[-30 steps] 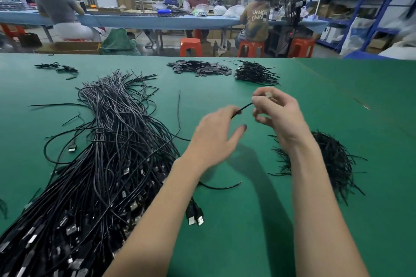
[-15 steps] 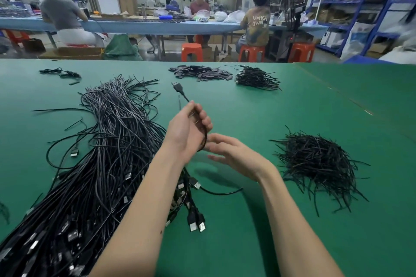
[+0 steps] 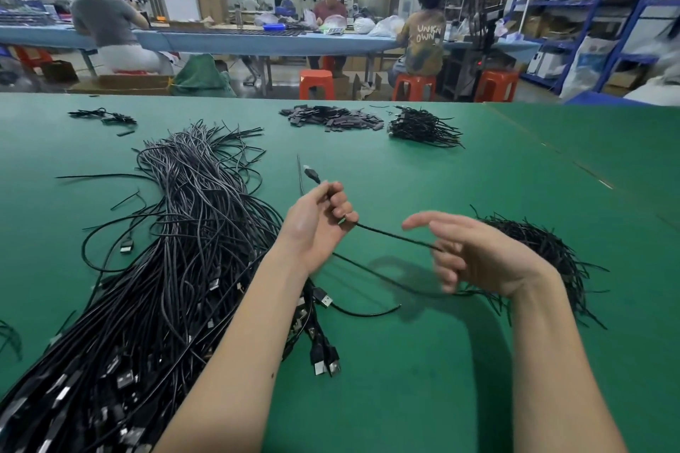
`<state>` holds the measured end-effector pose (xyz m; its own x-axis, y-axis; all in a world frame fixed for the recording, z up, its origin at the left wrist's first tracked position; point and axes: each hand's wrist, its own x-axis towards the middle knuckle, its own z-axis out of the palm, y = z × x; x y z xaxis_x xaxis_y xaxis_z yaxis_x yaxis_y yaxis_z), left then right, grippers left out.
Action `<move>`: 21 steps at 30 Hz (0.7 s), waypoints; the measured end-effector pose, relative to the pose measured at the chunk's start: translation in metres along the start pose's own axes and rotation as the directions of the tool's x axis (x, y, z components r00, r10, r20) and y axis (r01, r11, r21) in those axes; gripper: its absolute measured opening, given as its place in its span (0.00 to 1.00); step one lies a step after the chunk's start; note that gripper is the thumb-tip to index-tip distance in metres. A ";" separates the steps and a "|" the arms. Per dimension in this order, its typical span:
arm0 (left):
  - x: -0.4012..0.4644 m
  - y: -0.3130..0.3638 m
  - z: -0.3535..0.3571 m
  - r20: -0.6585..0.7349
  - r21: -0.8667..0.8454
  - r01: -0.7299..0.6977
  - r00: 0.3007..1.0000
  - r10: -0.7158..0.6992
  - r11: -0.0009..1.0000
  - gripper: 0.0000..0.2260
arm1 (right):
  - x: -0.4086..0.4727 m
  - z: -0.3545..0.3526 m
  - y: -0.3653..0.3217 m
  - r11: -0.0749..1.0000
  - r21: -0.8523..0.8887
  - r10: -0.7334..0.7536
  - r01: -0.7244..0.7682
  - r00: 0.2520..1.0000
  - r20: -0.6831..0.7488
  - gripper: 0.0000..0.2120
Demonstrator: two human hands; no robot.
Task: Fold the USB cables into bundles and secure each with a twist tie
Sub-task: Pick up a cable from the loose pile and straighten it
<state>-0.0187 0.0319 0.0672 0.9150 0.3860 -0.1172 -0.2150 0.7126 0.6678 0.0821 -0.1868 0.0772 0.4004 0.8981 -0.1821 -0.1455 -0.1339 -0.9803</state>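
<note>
Head view: USB cable (image 3: 390, 236) stretched left-right between both hands, plug pointing away

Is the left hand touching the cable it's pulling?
Touching. The head view shows the left hand with fingers closed around the cable, its plug sticking out above.

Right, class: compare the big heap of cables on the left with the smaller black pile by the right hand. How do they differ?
The cable heap is far larger than the twist-tie pile. Its strands are long, running mostly one way, with USB plugs at the near end; the tie pile's strands are short, plugless and bristle outward. Both are black and lie on the green table.
</note>
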 end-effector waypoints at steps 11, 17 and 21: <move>0.001 0.009 -0.005 0.008 -0.009 -0.115 0.993 0.116 0.993 0.16 | -0.004 -0.007 0.019 0.977 -0.062 0.213 -0.206 0.966 0.148 0.13; -0.014 0.014 0.005 0.294 0.094 -0.108 0.953 0.076 0.990 0.18 | 0.031 0.004 0.013 0.863 -0.350 0.229 -0.363 0.901 -0.369 0.10; -0.021 0.007 0.010 0.394 0.477 -0.079 0.910 -0.132 0.875 0.20 | 0.048 0.018 0.003 0.979 -0.190 -0.055 -0.075 0.797 -0.601 0.09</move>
<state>-0.0362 0.0230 0.0815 0.9952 0.0264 0.0945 -0.0980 0.3131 0.9446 0.0848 -0.1365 0.0668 0.8712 0.4713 -0.1372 -0.0008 -0.2782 -0.9605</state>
